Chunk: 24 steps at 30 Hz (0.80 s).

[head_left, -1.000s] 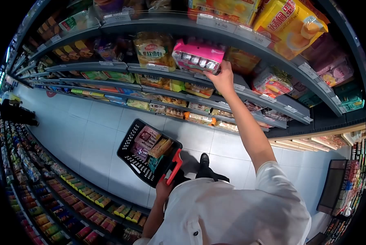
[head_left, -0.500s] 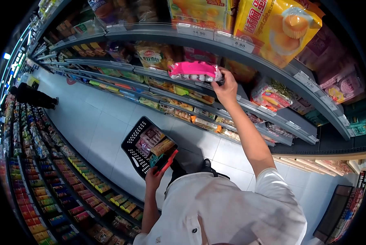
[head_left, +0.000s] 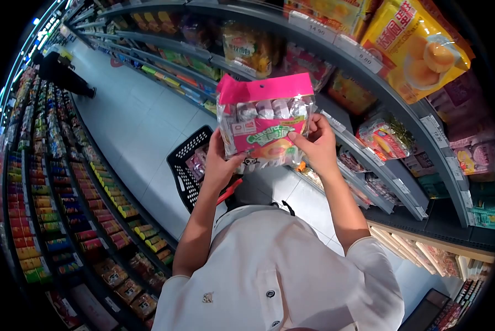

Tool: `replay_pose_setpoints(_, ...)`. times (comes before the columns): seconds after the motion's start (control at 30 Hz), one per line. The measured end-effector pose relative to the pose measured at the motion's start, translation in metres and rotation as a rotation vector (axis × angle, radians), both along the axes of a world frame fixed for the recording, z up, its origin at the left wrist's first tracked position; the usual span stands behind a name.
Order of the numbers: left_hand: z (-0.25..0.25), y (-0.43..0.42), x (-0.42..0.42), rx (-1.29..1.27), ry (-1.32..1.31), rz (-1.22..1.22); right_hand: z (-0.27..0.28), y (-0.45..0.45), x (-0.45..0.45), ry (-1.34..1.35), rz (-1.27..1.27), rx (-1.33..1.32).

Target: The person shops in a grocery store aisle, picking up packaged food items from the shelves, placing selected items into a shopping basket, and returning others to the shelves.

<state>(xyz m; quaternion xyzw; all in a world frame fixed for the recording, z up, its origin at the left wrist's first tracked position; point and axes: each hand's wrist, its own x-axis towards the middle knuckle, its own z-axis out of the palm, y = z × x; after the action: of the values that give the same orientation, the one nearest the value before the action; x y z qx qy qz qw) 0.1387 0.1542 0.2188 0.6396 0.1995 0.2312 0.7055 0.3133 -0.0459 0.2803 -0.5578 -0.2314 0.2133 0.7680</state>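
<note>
Held up in front of my chest is a pink-topped clear snack bag (head_left: 266,124) with wrapped pieces showing through it. My left hand (head_left: 221,163) grips its lower left side, thumb across the front. On the right edge, my right hand (head_left: 315,144) is closed with its thumb pressed on the front. Below and behind the bag stands a black perforated shopping basket (head_left: 186,182), partly hidden by my left arm. A purple-tinted package (head_left: 196,164) lies inside it. The basket's red handle (head_left: 229,190) shows beside my left forearm.
Shelves of packaged food (head_left: 369,66) curve along the right, with a yellow cake bag (head_left: 418,52) near the top. Snack shelves (head_left: 87,220) line the left. A person in dark clothes (head_left: 62,74) stands farther down the tiled aisle (head_left: 120,121).
The pink-topped bag has come from the shelf to in front of my chest and now faces me. My left hand has left the basket handle and taken hold of the bag too.
</note>
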Motion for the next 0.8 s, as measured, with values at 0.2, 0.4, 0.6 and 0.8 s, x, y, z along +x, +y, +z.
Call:
replay_pose_setpoints(0.2,0.024,-0.023,-0.030,-0.413,-0.004,-0.013,-0.024,-0.014,-0.042,0.255,0.100,0.032)
replay_pose_setpoints(0.4,0.001,-0.033,-0.054,-0.564,0.066,-0.022,-0.052,-0.019,-0.079,0.386,0.211,-0.137)
replay_pose_setpoints(0.6,0.001,-0.034,-0.063,-0.527,0.093,0.002,-0.054,-0.014,-0.089,0.467,0.200,-0.145)
replay_pose_setpoints(0.8,-0.010,-0.024,-0.074,-0.431,0.152,0.089,-0.071,-0.014,-0.090,0.482,0.230,-0.145)
